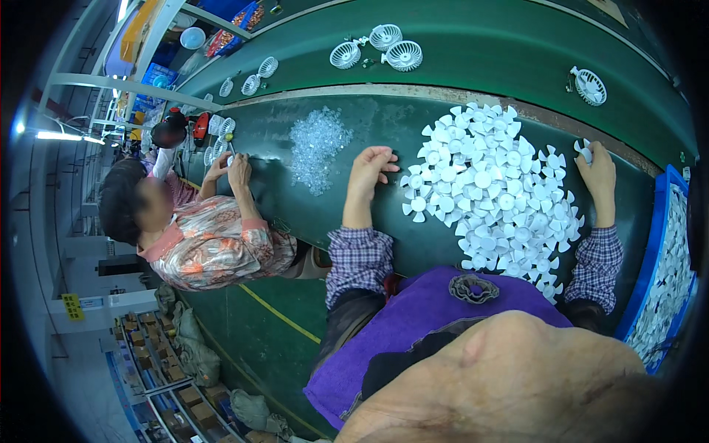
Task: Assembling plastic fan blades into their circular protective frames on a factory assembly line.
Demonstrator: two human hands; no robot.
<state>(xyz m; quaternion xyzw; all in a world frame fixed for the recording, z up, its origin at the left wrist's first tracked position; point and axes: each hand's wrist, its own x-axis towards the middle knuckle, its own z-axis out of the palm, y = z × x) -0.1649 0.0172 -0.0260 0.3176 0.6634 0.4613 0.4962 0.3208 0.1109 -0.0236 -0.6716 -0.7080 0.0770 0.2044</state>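
A large heap of white three-bladed fan impellers [491,188] covers the green table in front of me. At its right side my right hand [598,176] is closed on a white fan impeller [583,151], its blades poking out past the fingertips. My left hand [369,173] hovers left of the heap, fingers curled in and thumb near the index finger. Whether something small sits in those fingers is hidden. Farther left lies a pile of small clear plastic pieces [316,148], apart from both hands.
A blue crate [650,255] full of small white parts stands at my right. Beyond the table's raised edge, a green conveyor belt [480,55] carries white fan housings [403,55]. A co-worker [214,236] at my left handles parts at the same table.
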